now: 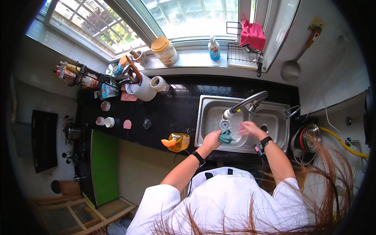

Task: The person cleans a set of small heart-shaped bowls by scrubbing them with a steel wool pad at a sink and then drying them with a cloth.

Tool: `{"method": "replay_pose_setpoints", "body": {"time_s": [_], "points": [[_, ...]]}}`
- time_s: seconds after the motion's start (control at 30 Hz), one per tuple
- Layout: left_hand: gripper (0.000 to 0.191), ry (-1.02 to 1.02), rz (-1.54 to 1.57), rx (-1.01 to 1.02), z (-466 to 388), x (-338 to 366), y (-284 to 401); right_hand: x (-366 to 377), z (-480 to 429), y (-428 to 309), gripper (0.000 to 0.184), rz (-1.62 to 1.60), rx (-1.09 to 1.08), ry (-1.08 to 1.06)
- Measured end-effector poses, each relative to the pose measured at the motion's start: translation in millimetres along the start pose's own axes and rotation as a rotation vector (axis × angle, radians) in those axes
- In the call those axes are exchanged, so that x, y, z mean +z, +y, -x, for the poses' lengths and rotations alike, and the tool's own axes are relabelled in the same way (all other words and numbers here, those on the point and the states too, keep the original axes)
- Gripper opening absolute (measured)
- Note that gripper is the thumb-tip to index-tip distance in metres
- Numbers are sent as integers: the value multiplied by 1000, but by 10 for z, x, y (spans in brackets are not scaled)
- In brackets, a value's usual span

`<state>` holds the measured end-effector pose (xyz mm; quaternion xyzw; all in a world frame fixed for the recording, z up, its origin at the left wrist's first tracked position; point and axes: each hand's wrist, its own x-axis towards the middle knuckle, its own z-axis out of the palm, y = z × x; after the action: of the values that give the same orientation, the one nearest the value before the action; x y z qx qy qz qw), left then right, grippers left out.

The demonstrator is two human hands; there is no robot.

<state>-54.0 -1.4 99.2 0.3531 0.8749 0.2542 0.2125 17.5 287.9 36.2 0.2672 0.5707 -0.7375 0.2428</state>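
Note:
My left hand (pixel 212 140) grips a bunched teal cloth (pixel 225 137) over the near side of the left basin of a stainless steel double sink (pixel 209 109). To its right, my right hand (pixel 250 129) hangs near the divider between the two basins. Its fingers are blurred, and I see nothing held in them. Above the left basin reaches the curved metal faucet (pixel 249 100), its white spray head over the drain (pixel 225 124). Whether water is running cannot be made out. A bottle of amber liquid (pixel 179 142) with an orange pump top stands on the counter left of the sink.
Left on the black counter (pixel 164 111) are a steel scrubber (pixel 147 123), a pink piece (pixel 127 124), small white cups (pixel 109 122) and a white ribbed utensil holder (pixel 145 89). A spray bottle (pixel 214 50) and wire rack (pixel 241 55) stand on the sill. Pot lids (pixel 310 137) lean right of the sink.

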Motion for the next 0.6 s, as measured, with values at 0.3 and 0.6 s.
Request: {"method": "replay_pose_setpoints", "body": {"time_s": [0.3,0.6], "points": [[27,-17,-439,682,-318,-397,551,473,-36,113,120,-453,212,-1155],[14,140,-589,872,-419,-522,552,730,297,-559,23,-133,447,-910]]}}
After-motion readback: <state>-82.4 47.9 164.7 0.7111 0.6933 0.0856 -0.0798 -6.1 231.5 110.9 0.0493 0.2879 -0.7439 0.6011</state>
